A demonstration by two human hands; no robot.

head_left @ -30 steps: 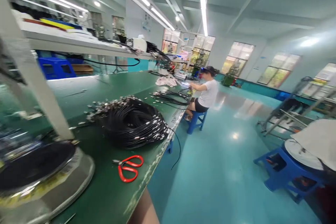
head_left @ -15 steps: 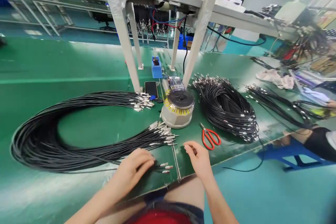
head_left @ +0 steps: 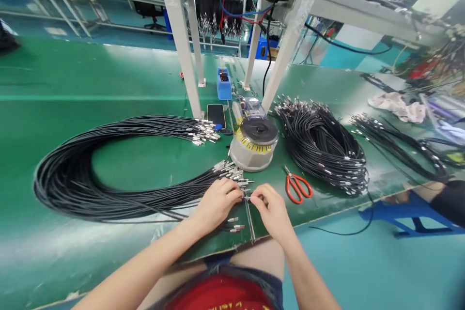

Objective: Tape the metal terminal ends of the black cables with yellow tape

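My left hand (head_left: 219,203) is closed on a black cable near its metal end (head_left: 247,198), at the right tips of a large looped bundle of black cables (head_left: 63,169). Facing it, my right hand (head_left: 271,210) pinches at the tip of that same end, fingers pressed together. What exactly sits between the right fingertips is too small to tell. Below the left hand, a few loose cable ends (head_left: 237,227) with metal tips lie on the bench. Behind the hands stands a round tape dispenser (head_left: 254,147) with a black top and yellow marks.
Red-handled scissors (head_left: 298,188) lie right of my right hand. Beyond them is a coiled cable pile (head_left: 327,155). A phone (head_left: 217,115) and a blue tape holder (head_left: 224,85) lie behind, between white posts (head_left: 181,43). A co-worker's leg shows by a blue stool (head_left: 410,218).
My left hand has moved up and right from the loose ends to the bundle's tips, now with a cable end. The right hand has closed in on that end. The view has shifted slightly.
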